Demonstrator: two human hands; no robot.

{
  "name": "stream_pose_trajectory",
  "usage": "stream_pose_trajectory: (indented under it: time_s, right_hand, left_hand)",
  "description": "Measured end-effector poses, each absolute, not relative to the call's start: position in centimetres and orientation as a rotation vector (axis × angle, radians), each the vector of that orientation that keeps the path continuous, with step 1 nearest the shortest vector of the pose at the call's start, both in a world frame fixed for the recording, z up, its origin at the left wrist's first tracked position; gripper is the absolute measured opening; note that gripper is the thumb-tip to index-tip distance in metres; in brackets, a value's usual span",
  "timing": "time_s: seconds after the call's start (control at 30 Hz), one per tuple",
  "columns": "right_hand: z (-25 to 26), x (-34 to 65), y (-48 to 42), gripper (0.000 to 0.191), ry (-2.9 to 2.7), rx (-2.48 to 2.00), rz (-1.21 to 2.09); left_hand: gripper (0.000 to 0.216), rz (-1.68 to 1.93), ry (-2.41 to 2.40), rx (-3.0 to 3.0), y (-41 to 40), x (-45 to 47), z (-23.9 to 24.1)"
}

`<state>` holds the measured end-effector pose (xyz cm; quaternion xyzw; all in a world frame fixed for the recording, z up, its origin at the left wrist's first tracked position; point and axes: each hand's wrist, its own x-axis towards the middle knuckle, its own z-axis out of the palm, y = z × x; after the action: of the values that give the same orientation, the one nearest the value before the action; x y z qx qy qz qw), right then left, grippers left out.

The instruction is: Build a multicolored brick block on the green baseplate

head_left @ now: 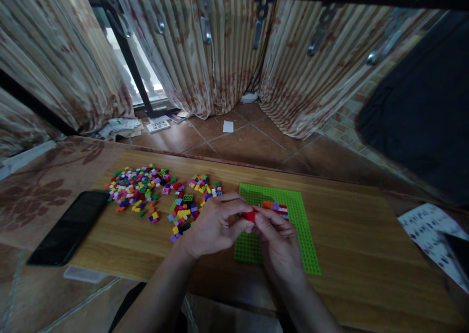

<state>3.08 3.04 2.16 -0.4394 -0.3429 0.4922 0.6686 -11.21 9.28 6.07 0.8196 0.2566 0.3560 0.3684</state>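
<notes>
A small red toy brick (249,216) is pinched between the fingertips of both my hands, above the green baseplate (307,245). My left hand (216,224) closes on it from the left, thumb and forefinger together. From the right, my right hand (280,237) grips the same brick with thumb and fingers. Just beyond the right fingers, a row of orange, purple, red, white and blue bricks (275,207) sits on the baseplate, partly hidden by that hand. Loose bricks (183,214) lie left of my left hand, some of them behind it.
A large pile of mixed bricks (135,184) lies on the wooden table (351,235) at the left. A black phone (69,228) rests at the table's left edge. Handwritten paper (430,235) lies beyond the right end. Curtains (234,54) hang behind, over a tiled floor (256,144).
</notes>
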Motion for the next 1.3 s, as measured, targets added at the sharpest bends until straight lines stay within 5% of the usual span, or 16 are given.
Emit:
stream_pose_trajectory:
  time_s: [0.4, 0.73, 1.3]
  right_hand:
    - [2.2, 3.0, 3.1, 0.019, -0.771, -1.027, 1.163]
    - [0.2, 0.5, 1.8, 0.033, -1.698, -1.35, 0.452]
    - [0.1, 0.5, 1.9, 0.033, -1.727, -1.316, 0.344]
  left_hand:
    - [0.011, 0.936, 0.735, 1.967, 9.9, -12.0, 6.2]
    - [0.026, 1.034, 1.018, 1.524, 12.0, -13.4, 4.7]
    - [0.016, 0.95, 0.908, 1.26, 11.9, -12.4, 3.7]
